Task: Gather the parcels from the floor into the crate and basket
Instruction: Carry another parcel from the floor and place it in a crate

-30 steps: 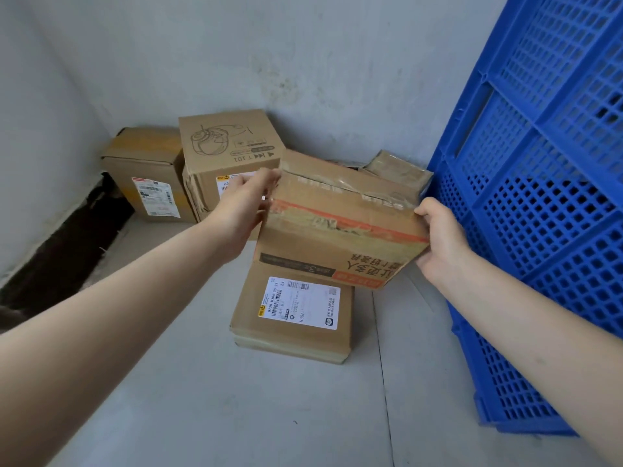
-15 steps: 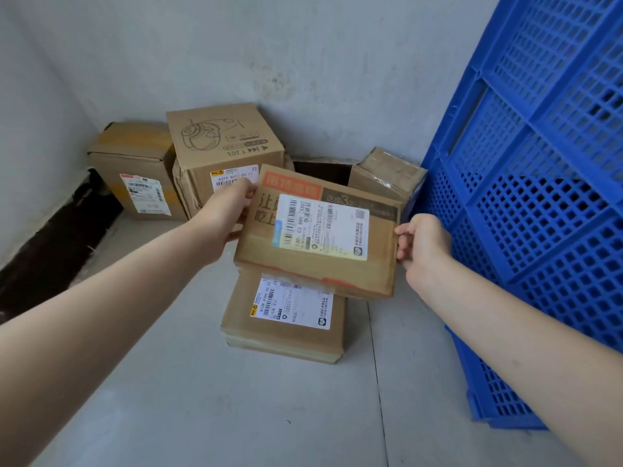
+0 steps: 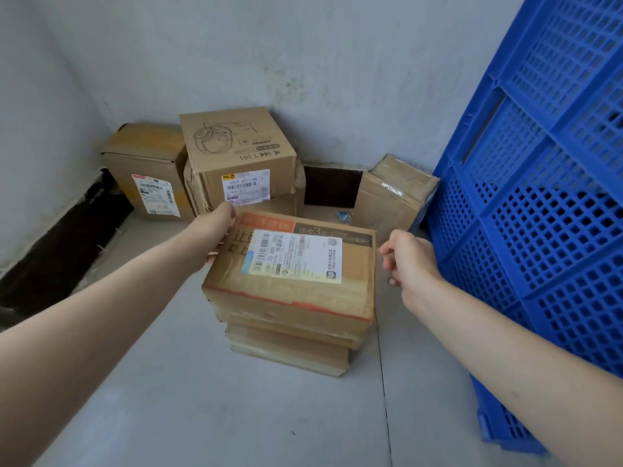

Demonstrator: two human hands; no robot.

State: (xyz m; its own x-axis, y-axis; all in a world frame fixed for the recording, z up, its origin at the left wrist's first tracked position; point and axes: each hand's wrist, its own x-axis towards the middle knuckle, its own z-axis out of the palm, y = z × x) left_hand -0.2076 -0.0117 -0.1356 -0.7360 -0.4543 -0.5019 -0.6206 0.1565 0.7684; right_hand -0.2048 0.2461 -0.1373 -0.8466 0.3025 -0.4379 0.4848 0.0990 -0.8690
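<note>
Cardboard parcels on a grey floor (image 3: 202, 416) beside the blue crate (image 3: 539, 197). The labelled parcel (image 3: 293, 261) lies flat on a second parcel (image 3: 286, 352). The left hand (image 3: 215, 230) is against its far-left corner, fingers hidden, so the grip cannot be told. The right hand (image 3: 409, 261) hovers just beside its right edge, loosely curled, holding nothing. Three further boxes (image 3: 236, 146) stand by the wall. No parcel shows in the crate, and the basket is out of view. Gathering appears barely begun.

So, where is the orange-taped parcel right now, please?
Centre of the head view: the orange-taped parcel lies stacked on a flatter parcel, left hand holding its far-left corner, blue crate to its right.
</note>
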